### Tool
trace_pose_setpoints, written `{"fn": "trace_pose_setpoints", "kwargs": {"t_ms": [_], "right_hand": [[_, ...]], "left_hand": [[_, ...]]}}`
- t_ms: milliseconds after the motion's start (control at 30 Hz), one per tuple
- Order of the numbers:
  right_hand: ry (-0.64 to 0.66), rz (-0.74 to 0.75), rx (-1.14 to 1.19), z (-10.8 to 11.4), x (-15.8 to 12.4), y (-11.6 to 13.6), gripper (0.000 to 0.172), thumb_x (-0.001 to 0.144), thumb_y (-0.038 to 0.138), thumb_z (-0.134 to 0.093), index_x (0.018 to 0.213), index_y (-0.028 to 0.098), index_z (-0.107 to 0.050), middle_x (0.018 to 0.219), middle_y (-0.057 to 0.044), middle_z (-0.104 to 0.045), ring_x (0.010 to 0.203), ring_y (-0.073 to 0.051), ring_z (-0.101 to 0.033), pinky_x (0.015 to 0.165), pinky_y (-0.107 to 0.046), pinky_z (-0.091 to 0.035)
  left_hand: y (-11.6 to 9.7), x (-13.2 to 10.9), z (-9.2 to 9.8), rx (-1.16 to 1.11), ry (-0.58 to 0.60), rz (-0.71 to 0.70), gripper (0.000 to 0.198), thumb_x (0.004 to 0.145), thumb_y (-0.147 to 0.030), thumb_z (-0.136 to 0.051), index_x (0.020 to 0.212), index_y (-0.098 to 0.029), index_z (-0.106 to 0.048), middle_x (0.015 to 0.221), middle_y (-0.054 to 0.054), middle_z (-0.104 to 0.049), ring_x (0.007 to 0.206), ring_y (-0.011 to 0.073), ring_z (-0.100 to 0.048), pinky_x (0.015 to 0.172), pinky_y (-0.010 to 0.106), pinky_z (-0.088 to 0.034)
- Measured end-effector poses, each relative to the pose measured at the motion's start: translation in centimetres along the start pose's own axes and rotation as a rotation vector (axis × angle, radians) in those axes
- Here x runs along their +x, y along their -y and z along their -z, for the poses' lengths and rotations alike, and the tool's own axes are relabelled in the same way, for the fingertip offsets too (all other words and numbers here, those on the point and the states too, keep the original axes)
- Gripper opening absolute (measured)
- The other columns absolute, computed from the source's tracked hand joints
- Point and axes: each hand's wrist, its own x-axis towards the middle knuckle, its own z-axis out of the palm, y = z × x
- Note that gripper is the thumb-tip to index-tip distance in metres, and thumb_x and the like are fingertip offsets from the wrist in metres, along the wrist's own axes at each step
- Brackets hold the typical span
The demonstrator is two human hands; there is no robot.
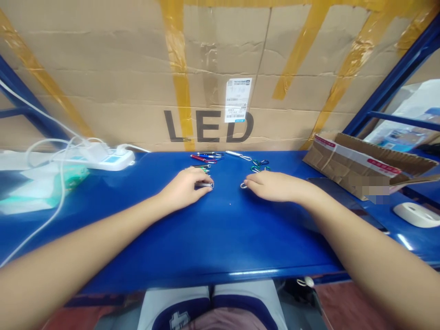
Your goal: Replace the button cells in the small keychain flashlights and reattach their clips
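Note:
My left hand (184, 187) is closed on a slim silver metal tube (203, 184) with a small ring at its end, low over the blue table. Across a gap, my right hand (266, 184) pinches a silver carabiner (243, 185), its loop poking out at the fingertips. Green tubes (205, 170) lie just behind my left hand, partly hidden by it. Farther back are a red tube (201, 158) with a carabiner and a silver tube (233, 154) with a silver carabiner. Loose green and dark carabiners (256, 168) lie behind my right hand.
A large taped cardboard box (134, 91) marked LED walls the back of the blue table (220, 247). At left are a white power strip (118, 159), cables and a green-white packet (51, 188). Rightward stand an open small carton (347, 158), a dark flat panel (347, 201) and a white mouse-shaped object (415, 214).

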Motion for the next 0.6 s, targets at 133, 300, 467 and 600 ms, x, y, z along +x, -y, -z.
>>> {"fn": "trace_pose_setpoints", "kwargs": {"t_ms": [133, 300, 467, 600], "right_hand": [[0.119, -0.050, -0.059, 0.5, -0.3, -1.1, 0.035, 0.098, 0.037, -0.040, 0.084, 0.019, -0.067, 0.102, -0.012, -0.074, 0.085, -0.025, -0.067, 0.074, -0.034, -0.047], [0.153, -0.158, -0.095, 1.2, -0.3, -1.8, 0.041, 0.097, 0.050, -0.045, 0.080, 0.019, -0.066, 0.093, -0.012, -0.073, 0.076, -0.023, -0.067, 0.065, -0.032, -0.045], [0.178, -0.351, -0.067, 2.2, -0.6, -2.5, 0.045, 0.096, 0.052, -0.045, 0.082, 0.015, -0.066, 0.067, -0.010, -0.068, 0.059, -0.022, -0.063, 0.059, -0.032, -0.045], [0.129, -0.416, -0.049, 2.6, -0.9, -3.1, 0.045, 0.093, 0.057, -0.050, 0.089, 0.015, -0.066, 0.073, -0.010, -0.069, 0.062, -0.022, -0.064, 0.057, -0.032, -0.045]], "left_hand": [[0.4, 0.0, -0.2, 0.063, -0.009, 0.009, 0.018, 0.089, -0.026, -0.063, 0.100, -0.021, -0.076, 0.103, 0.005, -0.075, 0.102, 0.0233, -0.065, 0.095, 0.039, -0.050], [1.0, 0.3, 0.3, 0.090, -0.002, -0.043, 0.022, 0.090, -0.022, -0.060, 0.106, -0.024, -0.075, 0.110, 0.005, -0.073, 0.107, 0.0234, -0.063, 0.097, 0.040, -0.049], [1.9, 1.8, 1.6, 0.058, 0.100, -0.155, 0.024, 0.087, -0.031, -0.067, 0.109, -0.026, -0.074, 0.117, 0.004, -0.072, 0.114, 0.0237, -0.062, 0.105, 0.042, -0.045], [2.6, 3.9, 2.5, -0.056, 0.119, -0.041, 0.035, 0.086, -0.037, -0.066, 0.117, -0.022, -0.071, 0.122, 0.007, -0.071, 0.113, 0.0227, -0.065, 0.103, 0.038, -0.049]]}}
